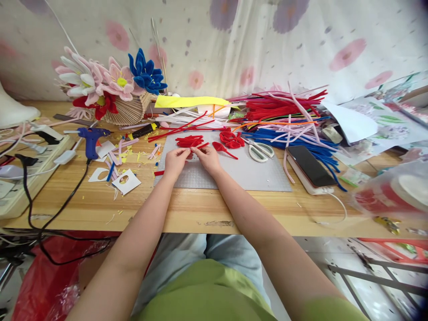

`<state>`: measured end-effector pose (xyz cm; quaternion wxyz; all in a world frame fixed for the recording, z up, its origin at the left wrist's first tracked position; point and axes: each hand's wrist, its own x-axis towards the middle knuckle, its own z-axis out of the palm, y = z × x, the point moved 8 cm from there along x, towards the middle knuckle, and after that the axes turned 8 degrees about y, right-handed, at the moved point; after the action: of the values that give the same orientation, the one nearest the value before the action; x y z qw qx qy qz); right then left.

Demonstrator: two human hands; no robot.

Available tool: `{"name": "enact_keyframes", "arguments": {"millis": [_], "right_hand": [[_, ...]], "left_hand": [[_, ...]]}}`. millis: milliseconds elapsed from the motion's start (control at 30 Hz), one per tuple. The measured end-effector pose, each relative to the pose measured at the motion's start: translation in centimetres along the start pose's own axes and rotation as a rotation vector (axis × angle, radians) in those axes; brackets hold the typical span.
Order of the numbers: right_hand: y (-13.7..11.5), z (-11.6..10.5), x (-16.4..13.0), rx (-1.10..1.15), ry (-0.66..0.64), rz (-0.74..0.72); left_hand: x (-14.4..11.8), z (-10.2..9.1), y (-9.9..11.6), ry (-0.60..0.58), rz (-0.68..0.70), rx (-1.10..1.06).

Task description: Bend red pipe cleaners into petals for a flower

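So, left hand (177, 161) and right hand (207, 159) are both pinching what looks like a short red stem (203, 145) over the grey mat (261, 179). I'd guess midway: one red petal shape (221, 148) and a clump of red loops (232, 138) are bent already, but the straight red pieces (189, 140) aren't. Way back, fuzzy flowers (121, 83) crowd a woven basket (124, 117); can't see inside.

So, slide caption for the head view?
Left hand and right hand pinch a red stem over a mat, more stems beyond, scissors nearby.
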<state>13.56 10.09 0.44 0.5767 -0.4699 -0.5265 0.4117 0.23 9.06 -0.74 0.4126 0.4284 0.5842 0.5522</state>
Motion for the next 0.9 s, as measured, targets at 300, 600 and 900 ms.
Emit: {"name": "enact_keyframes", "arguments": {"millis": [300,600,900], "right_hand": [[0.0,0.3,-0.4,-0.003,-0.036,-0.005],[0.8,-0.2,-0.2,0.177,-0.049,0.200],[1.7,-2.3,0.3,0.303,0.223,0.270]], "left_hand": [[-0.2,-1.0,0.3,0.130,-0.106,-0.109],[-0.8,1.1,0.7,-0.189,0.241,0.373],[-2.8,0.8,3.5,-0.110,0.587,0.725]]}}
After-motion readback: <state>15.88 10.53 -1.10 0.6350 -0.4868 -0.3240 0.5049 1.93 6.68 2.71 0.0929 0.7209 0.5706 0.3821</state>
